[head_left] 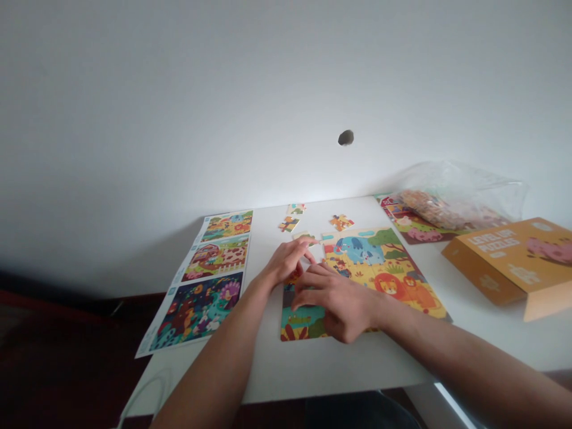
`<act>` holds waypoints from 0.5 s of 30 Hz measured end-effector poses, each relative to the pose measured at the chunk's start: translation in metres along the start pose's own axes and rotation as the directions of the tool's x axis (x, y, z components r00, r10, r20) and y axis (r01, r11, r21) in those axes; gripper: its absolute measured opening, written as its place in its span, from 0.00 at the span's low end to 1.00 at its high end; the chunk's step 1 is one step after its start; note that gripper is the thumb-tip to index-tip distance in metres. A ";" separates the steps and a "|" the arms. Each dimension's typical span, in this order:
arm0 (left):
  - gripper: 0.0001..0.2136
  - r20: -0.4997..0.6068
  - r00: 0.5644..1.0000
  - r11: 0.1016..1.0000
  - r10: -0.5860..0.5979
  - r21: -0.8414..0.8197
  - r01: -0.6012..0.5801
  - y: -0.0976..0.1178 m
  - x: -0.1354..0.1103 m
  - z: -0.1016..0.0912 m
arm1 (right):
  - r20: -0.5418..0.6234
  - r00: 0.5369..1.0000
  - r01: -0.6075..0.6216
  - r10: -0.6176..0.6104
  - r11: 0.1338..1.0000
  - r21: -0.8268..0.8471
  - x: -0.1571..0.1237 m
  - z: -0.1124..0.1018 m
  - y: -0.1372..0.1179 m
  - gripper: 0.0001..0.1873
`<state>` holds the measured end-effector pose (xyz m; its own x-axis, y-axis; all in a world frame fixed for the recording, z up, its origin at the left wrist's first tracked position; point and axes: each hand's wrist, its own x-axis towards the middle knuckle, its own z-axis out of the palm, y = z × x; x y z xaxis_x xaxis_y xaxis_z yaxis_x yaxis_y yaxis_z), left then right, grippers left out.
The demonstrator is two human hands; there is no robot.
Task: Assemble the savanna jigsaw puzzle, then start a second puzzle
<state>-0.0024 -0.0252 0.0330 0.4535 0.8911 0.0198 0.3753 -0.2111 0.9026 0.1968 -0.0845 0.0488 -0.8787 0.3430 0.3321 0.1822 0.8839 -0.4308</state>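
A partly joined jigsaw puzzle (393, 271) with elephants, lions and a crocodile lies flat on the white table. My left hand (286, 261) is at its upper left edge, fingers stretched to the right and the thumb apart below them. Across the puzzle's left part reaches my right hand (337, 296), palm down, its bent fingers spread and pointing left. Between the hands shows a red patch of a puzzle piece (295, 275), mostly hidden by fingers. A pale green loose piece (304, 237) lies just beyond my left fingertips.
More loose pieces lie at the back: a brown one (289, 224), an orange one (342, 223) and a pale one (297, 209). A picture sheet (213, 262) is on the left. At right are a clear bag (473, 185) of pieces, a farm puzzle (417, 231) and an orange box (504, 256).
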 end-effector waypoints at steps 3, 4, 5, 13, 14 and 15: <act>0.26 -0.006 1.000 1.000 0.002 0.005 -0.002 0.000 0.000 0.000 | 0.058 0.998 0.001 -0.001 1.000 -0.004 0.000 -0.001 0.001 0.27; 0.27 -0.003 1.000 1.000 0.000 0.001 0.000 -0.001 0.000 0.000 | 0.091 0.996 0.008 -0.008 1.000 0.000 0.000 -0.001 0.002 0.25; 0.27 0.001 1.000 1.000 -0.003 -0.008 0.003 -0.001 0.000 0.000 | 0.115 0.993 0.014 -0.015 1.000 0.008 -0.001 0.000 0.004 0.23; 0.17 -0.281 0.959 0.996 0.029 0.087 -0.005 -0.016 0.005 -0.004 | -0.174 0.943 -0.304 0.285 0.948 -0.094 -0.005 0.002 0.030 0.17; 0.13 -0.399 0.914 0.982 0.077 0.189 -0.001 -0.021 0.007 -0.006 | -0.230 0.897 -0.410 0.377 0.904 -0.118 -0.006 0.001 0.035 0.16; 0.12 -0.484 0.868 0.958 0.114 0.286 0.034 -0.025 0.008 -0.009 | -0.280 0.842 -0.510 0.461 0.849 -0.136 -0.007 0.000 0.039 0.16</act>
<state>-0.0154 -0.0087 0.0149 0.0448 0.9436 0.3281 0.6058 -0.2868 0.7421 0.2100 -0.0522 0.0301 -0.5328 0.7851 0.3158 0.6629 0.6192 -0.4210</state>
